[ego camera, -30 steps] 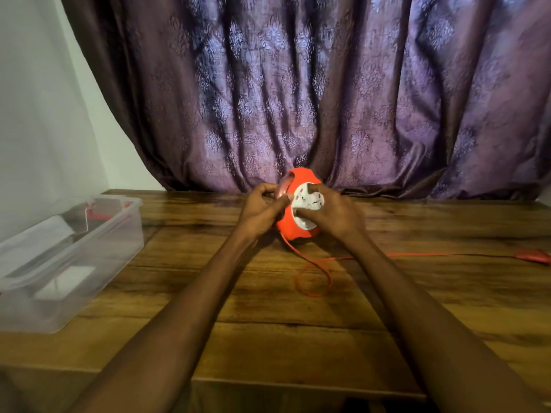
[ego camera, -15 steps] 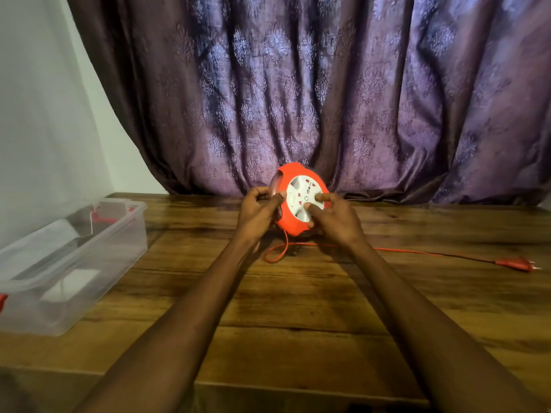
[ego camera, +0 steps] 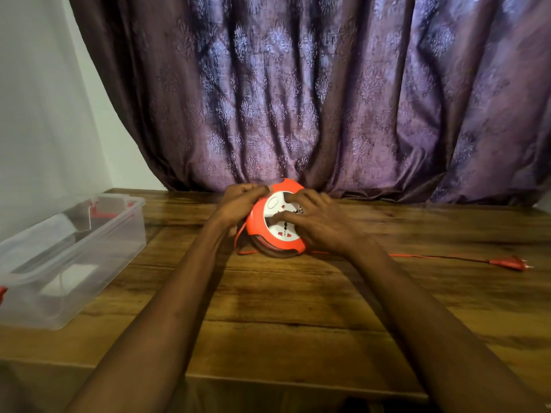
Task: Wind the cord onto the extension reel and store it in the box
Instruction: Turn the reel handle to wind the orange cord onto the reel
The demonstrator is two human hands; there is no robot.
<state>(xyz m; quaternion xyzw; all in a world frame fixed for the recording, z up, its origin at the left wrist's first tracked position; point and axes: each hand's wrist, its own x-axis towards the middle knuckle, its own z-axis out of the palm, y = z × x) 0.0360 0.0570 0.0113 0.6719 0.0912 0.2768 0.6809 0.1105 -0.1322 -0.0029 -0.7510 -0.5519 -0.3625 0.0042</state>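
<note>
Both hands are gripping one orange extension reel (ego camera: 275, 225) near the far middle of the wooden table (ego camera: 298, 308). The left hand (ego camera: 240, 205) is curling closed around the reel's upper left rim, while the right hand (ego camera: 317, 223) is lying across its white socket face with fingers (ego camera: 293, 198) spread and pressing on it — that hand is covering much of the face and the reel's right edge.

Behind everything, one purple patterned curtain (ego camera: 313, 93) is hanging down to the table's back edge, with a pale wall (ego camera: 41, 108) showing to its left. One clear plastic box (ego camera: 74, 263) is sitting open at the table's left side, well apart from the reel; red latches are showing at its ends, and something pale is lying inside, too unclear to name.

One orange cord (ego camera: 432, 257) is trailing from under the right wrist across the tabletop to the right, ending in a single plug (ego camera: 511, 263) lying flat — a short loop of the same cord is also bulging out at the reel's lower left, just beside the left wrist.
</note>
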